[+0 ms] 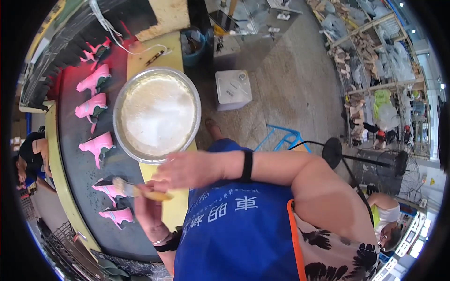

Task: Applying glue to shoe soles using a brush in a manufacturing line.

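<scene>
The left hand (147, 213) is closed in a pinch, with a brush (127, 188) held between thumb and fingers. The right hand (183, 171) is held just above it, palm down with the fingers loosely bent; whether the handle is touched by it cannot be told. The brush is located over the near part of the dark work surface (77, 159), to the left of the apron (225, 243). Its pale bristles are pointed left and slightly away from the body, its yellowish handle end is turned right and slightly nearer, and its long axis is laid nearly crosswise. The bristle end is set over or against one of the pink shoe uppers (97, 144); contact cannot be made out. Six uppers are lined up in a column along the surface, their narrow straps directed mostly toward the body, and the farthest is bathed in red light. A round metal basin (198, 114) filled with white, frothy-looking matter is placed beyond the hands, partly on a yellow board (176, 210). White lettering, large characters with smaller lines beside them, is borne by the blue apron and seen upside down. Faint markings are carried by the square metal can (232, 96), too small to be read.
</scene>
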The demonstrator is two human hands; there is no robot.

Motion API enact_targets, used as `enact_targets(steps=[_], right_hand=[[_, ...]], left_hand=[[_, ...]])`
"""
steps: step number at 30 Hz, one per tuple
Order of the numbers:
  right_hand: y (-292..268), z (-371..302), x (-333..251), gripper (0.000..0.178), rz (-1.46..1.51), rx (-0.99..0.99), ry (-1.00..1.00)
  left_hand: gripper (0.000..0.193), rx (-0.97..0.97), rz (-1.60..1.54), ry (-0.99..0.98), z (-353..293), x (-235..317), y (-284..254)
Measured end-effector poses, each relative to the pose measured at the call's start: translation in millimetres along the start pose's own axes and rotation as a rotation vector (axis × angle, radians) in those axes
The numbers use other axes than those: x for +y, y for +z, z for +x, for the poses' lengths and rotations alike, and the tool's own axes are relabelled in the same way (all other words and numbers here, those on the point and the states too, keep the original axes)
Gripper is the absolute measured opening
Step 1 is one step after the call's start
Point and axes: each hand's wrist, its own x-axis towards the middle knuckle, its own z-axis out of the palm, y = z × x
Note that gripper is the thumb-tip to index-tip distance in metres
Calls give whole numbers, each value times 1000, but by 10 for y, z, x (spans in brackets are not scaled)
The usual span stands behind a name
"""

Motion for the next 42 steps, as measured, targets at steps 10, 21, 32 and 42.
enact_targets(steps=[10,21,32,42], right_hand=[[-1537,-3083,402,36,-529,-133,1771],[-291,-4415,-381,24,-95,-1281,1345],[449,-4954,-970,28,71,-1955,608],[-256,-4461,25,50,5,-1669,951]], left_hand=[[40,1041,387,152,-270,-479,-1600],[49,1101,565,-92,-136,-1072,-1607],[27,1102,827,-252,20,-968,-1387],[27,1049,853,-300,-41,-975,-1241]])
